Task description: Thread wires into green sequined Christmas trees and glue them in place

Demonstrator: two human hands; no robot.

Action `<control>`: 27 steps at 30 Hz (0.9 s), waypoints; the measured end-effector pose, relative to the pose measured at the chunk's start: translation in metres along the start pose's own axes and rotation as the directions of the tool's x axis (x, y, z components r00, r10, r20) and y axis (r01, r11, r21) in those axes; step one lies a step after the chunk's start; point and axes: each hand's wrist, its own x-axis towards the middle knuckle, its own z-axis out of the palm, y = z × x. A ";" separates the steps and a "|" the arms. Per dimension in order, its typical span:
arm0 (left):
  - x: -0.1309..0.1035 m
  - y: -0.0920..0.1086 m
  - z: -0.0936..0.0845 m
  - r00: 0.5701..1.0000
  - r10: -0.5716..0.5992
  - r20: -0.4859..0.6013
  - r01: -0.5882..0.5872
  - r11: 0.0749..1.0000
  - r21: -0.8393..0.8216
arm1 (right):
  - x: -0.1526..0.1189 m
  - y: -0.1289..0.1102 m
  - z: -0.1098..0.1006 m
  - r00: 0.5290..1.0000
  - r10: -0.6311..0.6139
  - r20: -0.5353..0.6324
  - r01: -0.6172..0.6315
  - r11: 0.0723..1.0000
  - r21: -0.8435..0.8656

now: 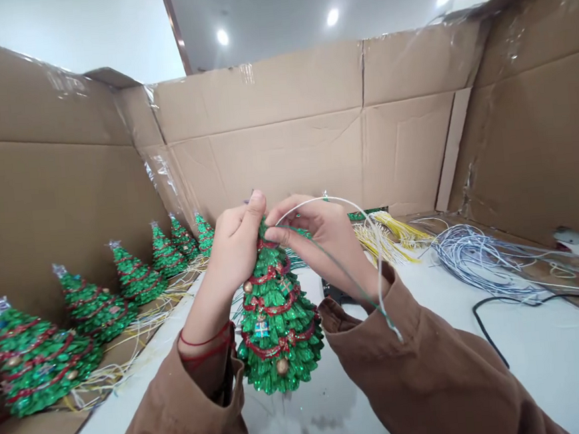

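Note:
A small green Christmas tree figure with red garlands and gold balls stands in front of me. My left hand is closed around its top, thumb upward, hiding most of the tip. My right hand pinches a thin white wire beside the treetop. The wire arcs over the back of that hand. A green wire runs from the same fingers across the wrist, and its end lies over the brown sleeve. Where the wires meet the tree is hidden by my fingers.
Several similar trees line the left side, with loose pale wires beside them. Bundles of yellow wire and bluish-white wire lie at the right. A black cable crosses the white table. Cardboard walls enclose the table.

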 end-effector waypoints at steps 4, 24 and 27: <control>-0.001 0.004 -0.004 1.000 -0.012 0.011 0.012 1.000 -0.017 | -0.001 -0.003 -0.001 0.997 0.049 0.059 -0.060 0.977 0.204; 0.002 -0.006 -0.002 0.994 -0.111 0.013 0.111 0.991 -0.079 | -0.002 -0.005 -0.004 0.992 -0.012 0.125 0.035 0.983 -0.182; 0.003 -0.011 -0.003 0.982 -0.190 0.002 0.189 0.974 -0.128 | -0.002 -0.008 -0.006 0.971 0.021 0.237 0.031 0.976 -0.217</control>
